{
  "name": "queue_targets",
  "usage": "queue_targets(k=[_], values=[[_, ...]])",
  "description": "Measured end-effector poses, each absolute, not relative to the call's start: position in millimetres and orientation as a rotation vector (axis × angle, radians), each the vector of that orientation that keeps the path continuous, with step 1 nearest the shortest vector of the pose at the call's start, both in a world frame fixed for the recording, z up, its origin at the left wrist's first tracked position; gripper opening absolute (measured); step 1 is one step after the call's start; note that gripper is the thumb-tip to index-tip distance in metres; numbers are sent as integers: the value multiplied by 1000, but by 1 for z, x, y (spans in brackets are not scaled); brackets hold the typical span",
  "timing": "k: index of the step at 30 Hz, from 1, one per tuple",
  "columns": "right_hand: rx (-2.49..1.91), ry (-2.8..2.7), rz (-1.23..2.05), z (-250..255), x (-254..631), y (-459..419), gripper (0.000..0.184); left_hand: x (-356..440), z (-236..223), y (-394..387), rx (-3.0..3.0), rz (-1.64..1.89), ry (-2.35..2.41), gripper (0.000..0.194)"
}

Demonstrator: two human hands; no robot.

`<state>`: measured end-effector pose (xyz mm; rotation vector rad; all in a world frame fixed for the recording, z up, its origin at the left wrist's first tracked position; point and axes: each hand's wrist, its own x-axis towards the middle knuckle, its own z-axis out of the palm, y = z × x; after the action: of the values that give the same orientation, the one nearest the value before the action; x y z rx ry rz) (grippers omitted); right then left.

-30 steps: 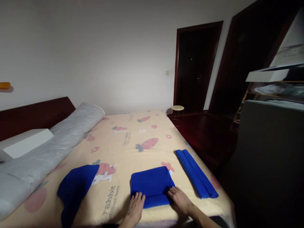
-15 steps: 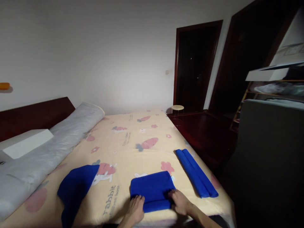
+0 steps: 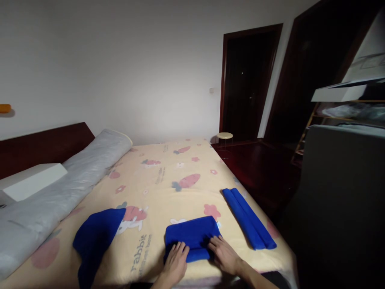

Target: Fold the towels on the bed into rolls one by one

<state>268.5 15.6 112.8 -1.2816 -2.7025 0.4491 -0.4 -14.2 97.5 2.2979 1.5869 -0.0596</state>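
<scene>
Cloths (image 3: 249,220), three blue, on bed (image 3: 156,196) | middle cloth (image 3: 192,235) under my left hand (image 3: 176,261) and right hand (image 3: 223,253), fingers bent at near fold | thumbs hidden, closure I can't tell | leftmost cloth (image 3: 98,230) cut off below

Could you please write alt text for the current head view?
Two bare hands press on a partly rolled blue cloth on a bed with a carrot-and-rabbit print. Two blue rolls lie to its right, a crumpled blue cloth to its left.

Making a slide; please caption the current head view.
Two hands press a partly rolled blue cloth on a patterned bedsheet.
</scene>
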Motion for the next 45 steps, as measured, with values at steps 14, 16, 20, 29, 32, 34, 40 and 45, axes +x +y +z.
queue_targets(k=[14, 16, 20, 29, 32, 34, 40, 45], values=[[-1320, -2638, 360, 97, 279, 22, 40, -5, 97, -14, 2362, -111, 1670, 56], [-1338, -2626, 318, 97, 278, 22, 37, -6, 93, -13, 2383, -89, 1666, 54], [-1334, -2618, 250, 91, 275, 24, 30, -5, 91, -12, 2390, -65, 1685, 52], [-1311, -2639, 308, 98, 275, 22, 27, -6, 90, -14, 2323, -106, 1629, 55], [-1321, -2651, 359, 106, 275, 20, 30, -7, 91, -14, 2282, -83, 1609, 56], [-1336, -2654, 387, 108, 274, 19, 32, -7, 87, -13, 2269, -113, 1603, 58], [-1362, -2657, 425, 111, 274, 20, 38, -8, 73, -10, 2267, -187, 1623, 62], [-1359, -2653, 423, 112, 274, 21, 38, -7, 75, -12, 2286, -131, 1636, 61]])
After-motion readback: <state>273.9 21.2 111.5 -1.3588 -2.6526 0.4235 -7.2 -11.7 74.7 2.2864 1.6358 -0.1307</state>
